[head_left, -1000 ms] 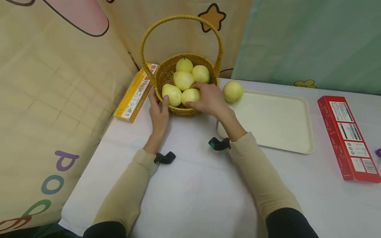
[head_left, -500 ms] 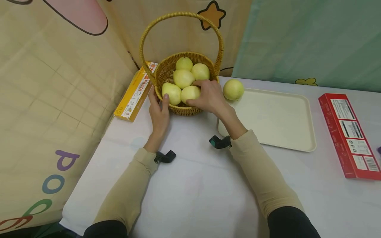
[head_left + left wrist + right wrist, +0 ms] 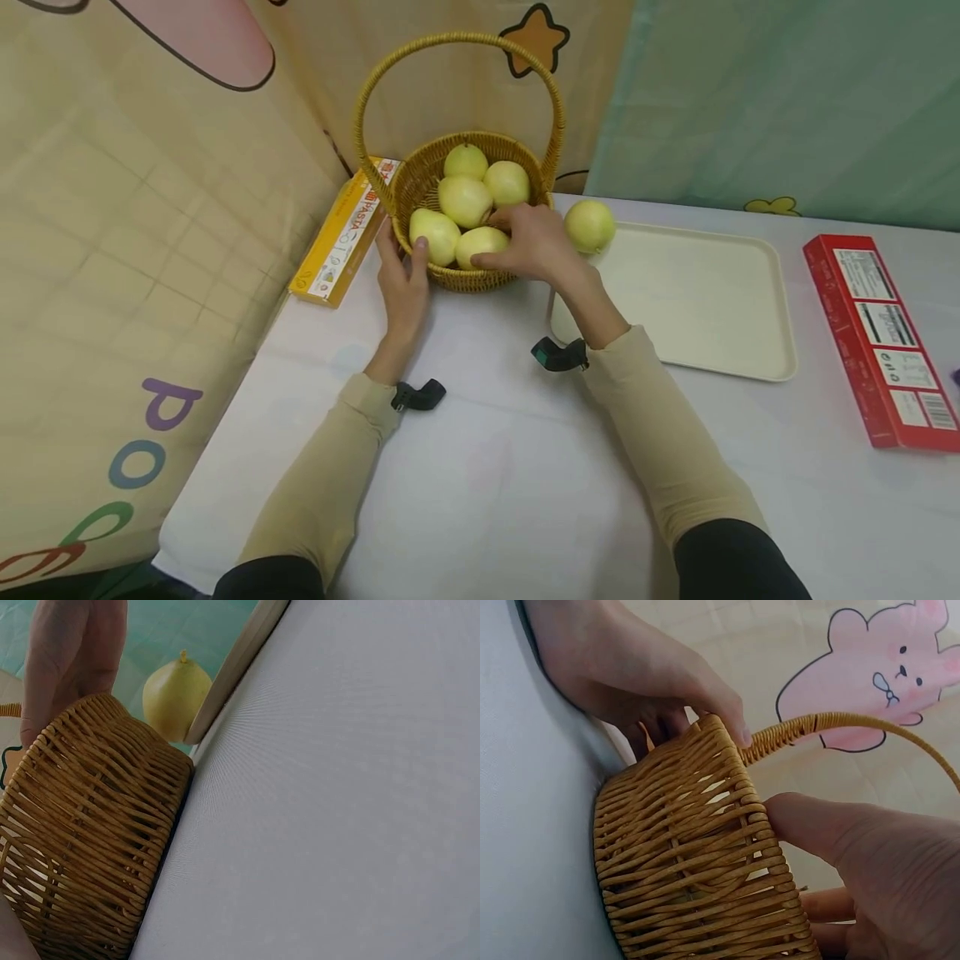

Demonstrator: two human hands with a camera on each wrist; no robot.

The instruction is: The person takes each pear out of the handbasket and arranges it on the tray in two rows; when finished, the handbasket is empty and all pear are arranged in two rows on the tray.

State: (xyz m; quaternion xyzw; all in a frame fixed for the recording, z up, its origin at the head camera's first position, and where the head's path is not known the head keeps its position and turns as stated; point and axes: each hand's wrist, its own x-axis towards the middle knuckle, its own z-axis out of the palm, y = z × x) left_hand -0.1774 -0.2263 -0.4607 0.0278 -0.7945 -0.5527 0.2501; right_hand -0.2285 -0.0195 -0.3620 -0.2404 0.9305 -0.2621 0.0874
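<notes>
A woven basket (image 3: 468, 282) with a tall arched handle holds several pale yellow-green pears. At its left side my left hand (image 3: 402, 292) grips the rim, thumb over the edge and fingers against the outer wall. The right wrist view also shows that left hand (image 3: 641, 671) at the rim. Inside the basket's front right, my right hand (image 3: 534, 243) has thumb and bent fingers around the right side of a pear (image 3: 480, 243). Another pear (image 3: 465, 200) lies just behind it. In the left wrist view, the basket wall (image 3: 97, 817) hides what the right hand holds.
A single pear (image 3: 589, 225) sits at the upper left corner of a cream tray (image 3: 697, 300), right of the basket. A yellow pasta box (image 3: 341, 242) lies left of the basket, and a red box (image 3: 877, 333) lies far right. Curtains hang behind the table.
The right hand and the pear at its fingers have shifted slightly toward the front right of the basket. The left hand keeps its hold on the rim.
</notes>
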